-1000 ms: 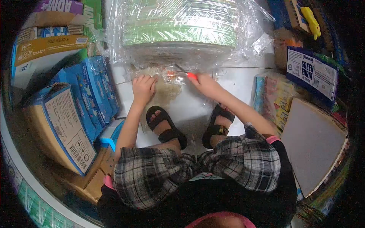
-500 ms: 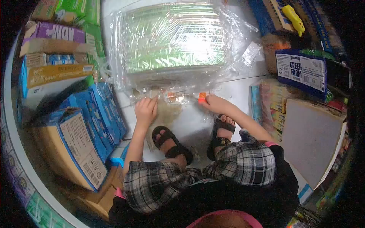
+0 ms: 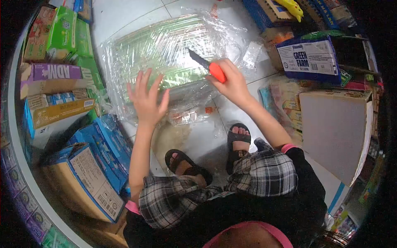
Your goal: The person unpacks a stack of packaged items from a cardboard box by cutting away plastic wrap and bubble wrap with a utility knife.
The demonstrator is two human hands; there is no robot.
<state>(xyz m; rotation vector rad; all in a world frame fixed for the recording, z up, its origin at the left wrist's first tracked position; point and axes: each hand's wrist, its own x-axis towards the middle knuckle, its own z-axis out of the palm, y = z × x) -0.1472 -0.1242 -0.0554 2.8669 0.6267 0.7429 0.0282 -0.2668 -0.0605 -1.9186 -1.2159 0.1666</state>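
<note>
A flat green pack wrapped in clear plastic film lies on the floor ahead of my feet. My left hand is spread over its near left side, fingertips right at the film. In my right hand is a utility knife with a red handle. Its dark blade sticks out over the pack, pointing forward and to the left. Loose crumpled film with small orange marks hangs off the pack's near edge.
Blue cartons and an open brown box line the left side. To the right stand a GREEN FARM box and a large pale carton. My sandalled feet rest on white floor tiles.
My right hand has lifted the knife forward over the pack, bringing its blade into view. My left hand has moved from the near film edge up to the pack, with its fingers spread.
</note>
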